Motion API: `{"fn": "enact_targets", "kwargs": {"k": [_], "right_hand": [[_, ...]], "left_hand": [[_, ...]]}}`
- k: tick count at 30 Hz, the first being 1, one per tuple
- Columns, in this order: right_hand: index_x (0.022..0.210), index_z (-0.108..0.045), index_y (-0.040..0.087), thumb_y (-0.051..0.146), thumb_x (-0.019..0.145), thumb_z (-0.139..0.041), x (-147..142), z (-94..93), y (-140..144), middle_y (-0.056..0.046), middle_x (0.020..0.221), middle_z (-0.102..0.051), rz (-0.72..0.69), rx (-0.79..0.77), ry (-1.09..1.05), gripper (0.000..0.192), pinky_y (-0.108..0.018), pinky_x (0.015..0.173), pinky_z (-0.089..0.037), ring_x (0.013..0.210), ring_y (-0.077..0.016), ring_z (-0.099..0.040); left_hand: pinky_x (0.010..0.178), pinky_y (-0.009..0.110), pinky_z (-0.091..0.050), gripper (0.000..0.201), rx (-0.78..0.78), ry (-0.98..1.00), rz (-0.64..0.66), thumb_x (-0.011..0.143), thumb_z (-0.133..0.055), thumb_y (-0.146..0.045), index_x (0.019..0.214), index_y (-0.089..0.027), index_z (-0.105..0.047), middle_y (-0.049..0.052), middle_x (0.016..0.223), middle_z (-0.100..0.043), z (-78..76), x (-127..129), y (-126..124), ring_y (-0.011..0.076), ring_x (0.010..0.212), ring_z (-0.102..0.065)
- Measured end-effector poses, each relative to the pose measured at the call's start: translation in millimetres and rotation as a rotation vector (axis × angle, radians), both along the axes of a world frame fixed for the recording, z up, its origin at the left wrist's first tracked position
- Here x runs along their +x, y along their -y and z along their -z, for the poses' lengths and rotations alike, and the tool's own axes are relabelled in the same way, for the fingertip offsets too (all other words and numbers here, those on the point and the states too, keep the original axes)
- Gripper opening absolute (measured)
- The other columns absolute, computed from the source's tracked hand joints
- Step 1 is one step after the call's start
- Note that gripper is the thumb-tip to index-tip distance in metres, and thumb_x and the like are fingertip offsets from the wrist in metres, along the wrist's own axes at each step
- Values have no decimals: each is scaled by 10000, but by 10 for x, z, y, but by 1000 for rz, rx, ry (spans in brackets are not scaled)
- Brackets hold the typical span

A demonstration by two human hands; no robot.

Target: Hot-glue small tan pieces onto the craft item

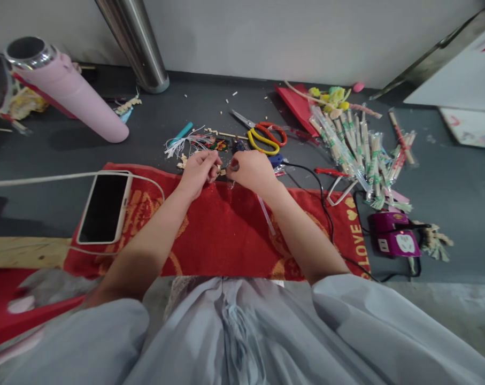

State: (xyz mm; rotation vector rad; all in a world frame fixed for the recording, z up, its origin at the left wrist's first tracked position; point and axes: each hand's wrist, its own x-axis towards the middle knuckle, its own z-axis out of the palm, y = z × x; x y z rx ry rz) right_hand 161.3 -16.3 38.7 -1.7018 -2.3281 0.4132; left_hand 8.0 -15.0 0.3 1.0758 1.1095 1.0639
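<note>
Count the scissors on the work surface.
1. The scissors, with red and yellow handles, lie on the dark surface just beyond the right hand. Others could be hidden under the clutter.

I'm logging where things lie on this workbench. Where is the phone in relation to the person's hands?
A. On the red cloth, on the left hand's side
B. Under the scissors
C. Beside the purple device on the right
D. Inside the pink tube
A: the phone lies screen up on the left end of the red cloth, on the left hand's side, with a white cable running past it.
</note>
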Motion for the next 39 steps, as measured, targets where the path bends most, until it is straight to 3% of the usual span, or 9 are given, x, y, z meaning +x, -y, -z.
{"fn": "enact_targets", "kwargs": {"k": [4, 10, 14, 21, 26, 30, 32, 34, 39], "right_hand": [[762, -710, 132, 258, 758, -597, 87, 15, -112, -34, 657, -626, 34, -10, -411, 169, -261, 620, -383, 620, -122, -510], [777, -651, 154, 335, 784, -590, 86, 126, -183, 74, 487, -383, 1, -289, -999, 191, -221, 439, -242, 438, -53, -294], [827, -622, 173, 422, 796, -600, 50, 158, -151, 101, 472, -321, -37, -433, -1126, 252, -210, 395, -221, 393, -40, -249], [801, -617, 171, 380, 797, -618, 13, 200, -142, 99, 456, -351, -34, -460, -1148, 208, -200, 379, -215, 382, -35, -253], [742, -607, 166, 322, 852, -537, 70, 120, -146, 85, 469, -390, -48, -413, -979, 204, -208, 411, -244, 392, -43, -285], [655, -621, 145, 216, 784, -600, 93, -21, -74, 29, 562, -544, -294, -300, -518, 149, -216, 532, -321, 522, -66, -437], [729, -672, 137, 189, 749, -631, 57, -77, -5, -12, 680, -640, -410, -255, -286, 70, -234, 589, -334, 615, -98, -514], [813, -702, 141, 202, 755, -620, -2, -108, 68, -51, 773, -689, -442, -185, -121, 117, -257, 613, -327, 699, -146, -568], [964, -711, 170, 198, 783, -554, -126, -105, 186, -96, 874, -721, -457, -137, 75, 241, -284, 599, -301, 781, -215, -632]], "left_hand": [[370, 169, -263, 338, 88, -76, -56, 862, -579, -482, 690, -196, -529, -74, 419, -417, -10, 12, 22, 38, 342, -334], [457, 172, -380, 227, 256, -169, -169, 804, -681, -411, 887, -218, -595, -48, 557, -531, -29, 15, 72, 64, 474, -502], [508, 176, -422, 257, 350, -186, -160, 792, -688, -405, 957, -218, -629, -27, 644, -577, -26, 17, 80, 79, 565, -561], [534, 188, -444, 257, 386, -238, -143, 785, -677, -432, 887, -199, -638, 2, 719, -614, 4, 22, 59, 90, 614, -575], [538, 198, -447, 261, 350, -279, -146, 801, -658, -448, 881, -202, -620, -2, 674, -590, 5, 12, 53, 104, 612, -588], [539, 191, -437, 233, 316, -287, -203, 822, -633, -433, 870, -207, -607, -17, 644, -559, -16, 6, 45, 95, 589, -570], [531, 186, -424, 205, 302, -284, -237, 833, -622, -410, 867, -209, -604, -26, 628, -545, -20, 1, 36, 85, 568, -549], [524, 184, -415, 171, 294, -270, -258, 842, -612, -378, 863, -209, -603, -32, 615, -534, -20, -4, 27, 78, 550, -531], [538, 189, -420, 110, 329, -217, -255, 839, -621, -314, 843, -206, -604, -35, 609, -529, -11, -2, 22, 73, 542, -523]]}}
